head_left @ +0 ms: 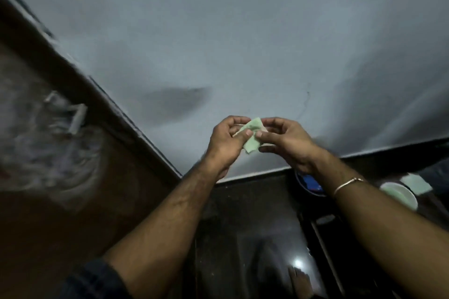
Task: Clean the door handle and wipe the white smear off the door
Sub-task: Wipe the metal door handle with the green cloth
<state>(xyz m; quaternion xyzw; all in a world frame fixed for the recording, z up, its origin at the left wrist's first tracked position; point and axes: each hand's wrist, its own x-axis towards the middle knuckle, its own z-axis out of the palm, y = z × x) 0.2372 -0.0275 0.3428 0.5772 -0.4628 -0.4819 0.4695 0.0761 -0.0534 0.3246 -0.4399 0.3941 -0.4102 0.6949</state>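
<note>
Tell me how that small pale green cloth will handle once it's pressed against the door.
The small pale green cloth is probably floppy: its lower edge hangs limp below the left hand and right hand. It looks light, pinched only by fingertips. Being thin, it would likely bunch up rather than stay flat.

two bare forearms, dark blue sleeve (97,281) pushed up past the left elbow, thin gold-ish bangle (347,183) on the right wrist, short trimmed nails, nothing on the fingers (247,132)
</note>
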